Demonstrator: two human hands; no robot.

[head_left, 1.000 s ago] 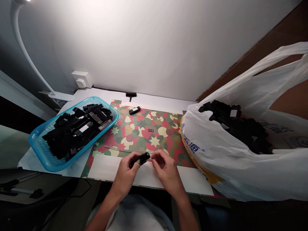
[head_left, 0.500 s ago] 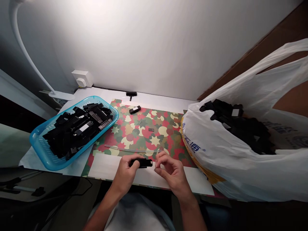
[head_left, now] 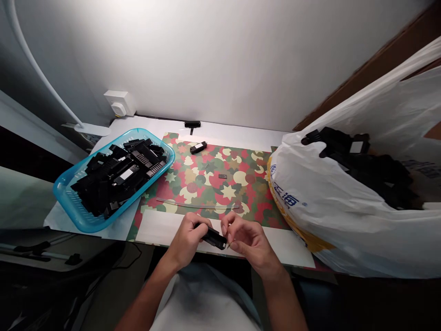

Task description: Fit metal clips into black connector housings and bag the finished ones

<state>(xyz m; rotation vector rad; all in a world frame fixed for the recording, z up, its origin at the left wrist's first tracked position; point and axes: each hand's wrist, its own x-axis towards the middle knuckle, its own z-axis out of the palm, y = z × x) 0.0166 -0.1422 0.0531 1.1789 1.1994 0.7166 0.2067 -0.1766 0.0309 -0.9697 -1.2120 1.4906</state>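
- Patterned mat [head_left: 250, 195] backed by pale wall [head_left: 213, 59].
- Black case [head_left: 215, 237] gripped by left hand [head_left: 188, 239] over paper [head_left: 285, 246]; long axis slanted, free end aimed right, bodyward.
- Tiny piece [head_left: 228, 245] pinched by right hand [head_left: 251, 239].

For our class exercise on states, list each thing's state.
Case: gripped, slanted
Left hand: closed on case
Right hand: at case's end, grip unclear
Basket: heaped with parts
Bag: open, parts inside
Strip: lying on mat
Chip: lying flat
Loose part: lying, unheld
Lamp: cut off, lit or not unclear
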